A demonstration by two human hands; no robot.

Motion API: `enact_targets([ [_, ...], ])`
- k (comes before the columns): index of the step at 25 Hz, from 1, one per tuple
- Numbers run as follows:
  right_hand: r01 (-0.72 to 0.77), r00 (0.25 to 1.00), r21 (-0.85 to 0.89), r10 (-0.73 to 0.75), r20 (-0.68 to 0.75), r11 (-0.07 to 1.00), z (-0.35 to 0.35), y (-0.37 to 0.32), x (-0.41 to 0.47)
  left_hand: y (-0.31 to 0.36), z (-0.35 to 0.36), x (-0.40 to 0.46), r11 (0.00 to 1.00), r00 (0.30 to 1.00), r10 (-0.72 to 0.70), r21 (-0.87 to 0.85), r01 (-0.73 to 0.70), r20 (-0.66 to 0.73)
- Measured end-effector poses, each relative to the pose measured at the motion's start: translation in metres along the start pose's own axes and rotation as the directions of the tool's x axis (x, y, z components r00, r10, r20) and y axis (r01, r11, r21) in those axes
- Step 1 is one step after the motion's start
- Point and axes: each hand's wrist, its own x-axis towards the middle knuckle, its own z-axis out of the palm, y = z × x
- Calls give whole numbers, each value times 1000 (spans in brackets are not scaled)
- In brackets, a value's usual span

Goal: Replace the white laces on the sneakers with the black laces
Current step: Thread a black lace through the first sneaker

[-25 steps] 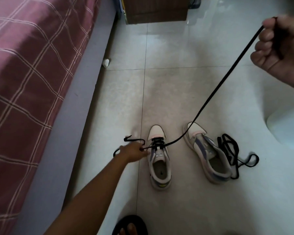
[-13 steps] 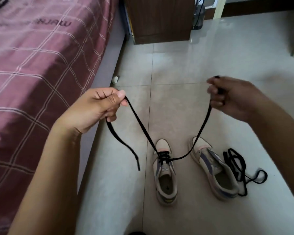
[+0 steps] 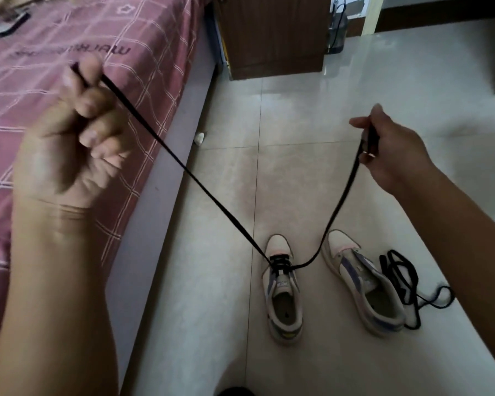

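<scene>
Black lace point(image 3: 200, 181) runs taut from L hand point(image 3: 77, 132) down to the near sneaker point(image 3: 283, 295), then back up w/ some slack to R hand point(image 3: 395, 150); head view only. L hand raised over the bed point(image 3: 143, 90), fingers curled round one lace end, tip poking out above the fist. R hand out over the tiled floor point(image 3: 297, 138), pinching the other end. Lace is flat, threaded thru the front eyelets only, a few black bars across the tongue. Sneaker is cream w/ purple side trim, upright, toe pointing away. Second sneaker point(image 3: 363, 284) just beside it to the R, tilted, unlaced; spare black lace point(image 3: 403, 284) lies in a loose tangle touching its far side.
</scene>
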Motion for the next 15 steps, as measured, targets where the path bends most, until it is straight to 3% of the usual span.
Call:
enact_targets([
  [1, 23, 999, -34, -24, -40, 999, -4, 3, 2, -10, -9, -5, 965, 990, 23, 263, 15, -140],
  [2, 32, 998, -47, -34, -50, 998, -9, 9, 4, -22, -22, -10, 815, 945, 97, 570, 104, -311],
  [3, 34, 999, -48, -36, -31, 998, -13, 17, 6, -39, -36, -13, 613, 879, 161, 743, 268, -450],
  [4, 24, 1000, -46, -24, 6, 999, -17, 27, 7, -61, -48, -17, 487, 801, 145, 746, 453, -581],
  [6, -64, 995, -79, 70, 77, 995, -22, 60, 1, -106, -70, -29, 325, 620, 18, 591, 738, -785],
  [7, -145, 983, -109, 155, 96, 983, -24, 80, -7, -128, -85, -37, 144, 551, -6, 545, 826, -834],
  [9, -326, 932, -171, 346, 109, 930, -28, 126, -28, -168, -119, -61, -385, 509, -21, 476, 791, -861],
  [10, -409, 895, -206, 435, 102, 889, -31, 149, -38, -183, -131, -72, -541, 514, 7, 429, 723, -858],
  [11, -478, 857, -240, 508, 83, 845, -35, 170, -47, -195, -141, -82, -554, 480, 2, 399, 731, -877],
  [12, -524, 828, -272, 558, 58, 807, -38, 187, -53, -202, -152, -89, -495, 426, -30, 383, 780, -904],
  [15, -554, 810, -338, 587, -7, 760, -41, 222, -60, -214, -166, -104, -133, 334, -264, 377, 917, -905],
])
